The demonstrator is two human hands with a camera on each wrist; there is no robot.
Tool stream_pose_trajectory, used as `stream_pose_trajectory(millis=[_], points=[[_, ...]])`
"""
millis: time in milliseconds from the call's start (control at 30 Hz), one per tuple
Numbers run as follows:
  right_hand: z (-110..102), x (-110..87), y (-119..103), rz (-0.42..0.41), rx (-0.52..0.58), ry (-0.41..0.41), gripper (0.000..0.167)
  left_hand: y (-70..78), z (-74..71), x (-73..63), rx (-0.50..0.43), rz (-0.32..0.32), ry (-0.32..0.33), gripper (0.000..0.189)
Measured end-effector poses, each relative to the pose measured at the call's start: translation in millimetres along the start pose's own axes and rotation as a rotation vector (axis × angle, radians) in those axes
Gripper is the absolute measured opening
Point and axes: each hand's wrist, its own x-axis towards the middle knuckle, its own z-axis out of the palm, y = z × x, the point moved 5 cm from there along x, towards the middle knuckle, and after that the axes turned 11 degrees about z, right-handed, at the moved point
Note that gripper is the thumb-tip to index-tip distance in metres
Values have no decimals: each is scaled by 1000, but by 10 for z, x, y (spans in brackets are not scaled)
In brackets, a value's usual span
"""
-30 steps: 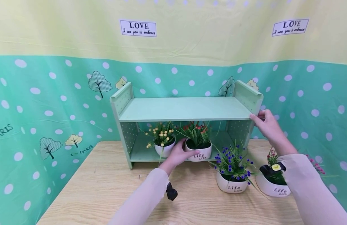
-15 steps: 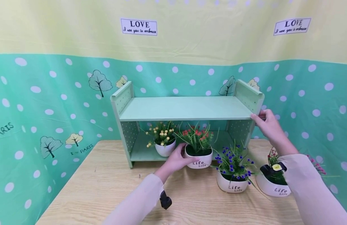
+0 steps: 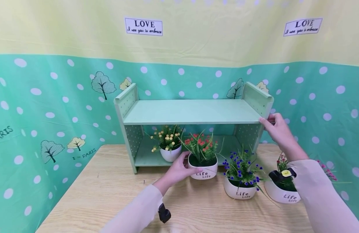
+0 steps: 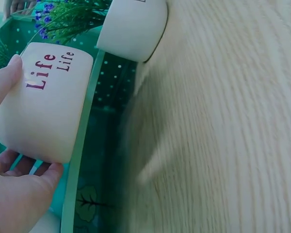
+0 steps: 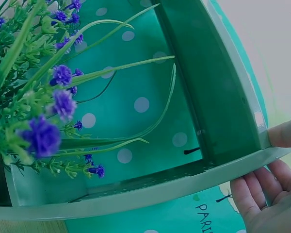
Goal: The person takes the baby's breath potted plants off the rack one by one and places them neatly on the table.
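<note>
My left hand (image 3: 178, 169) holds a white "Life" flowerpot (image 3: 210, 172) with red flowers by its left side, thumb across the front. This pot is just in front of the lower board of a pale green shelf rack (image 3: 191, 111). In the left wrist view the fingers curl under one end of the pot (image 4: 48, 109). My right hand (image 3: 277, 131) grips the rack's right side at the upper board's height. Thumb and fingers lie on either side of the green edge (image 5: 223, 173) in the right wrist view. A pot of yellow flowers (image 3: 170, 154) stands on the lower board.
On the wooden table (image 3: 89, 194), a white pot with blue-purple flowers (image 3: 240, 191) stands right of the held pot. Beside it is a pot with pink flowers (image 3: 281, 194), partly covered by my right sleeve. A polka-dot curtain (image 3: 51, 87) hangs behind the rack.
My left hand has drawn the red-flowered pot from the lower board's front edge toward me, then slightly left. The right hand keeps its grip on the rack's side.
</note>
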Motion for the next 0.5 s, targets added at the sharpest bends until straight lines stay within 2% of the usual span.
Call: stream_pose_trajectory(millis=[200,367,500], points=[[-1,-5,-11,-3,-4,3,65,26,-25,-96,10,-9,-18,85],[2,-5,-9,0,-2,1,65,-4,-10,-172,12,-18,-36,85],[0,-14,-16,-2,-6,5,64,-41,12,-202,-5,-1,-48,85]])
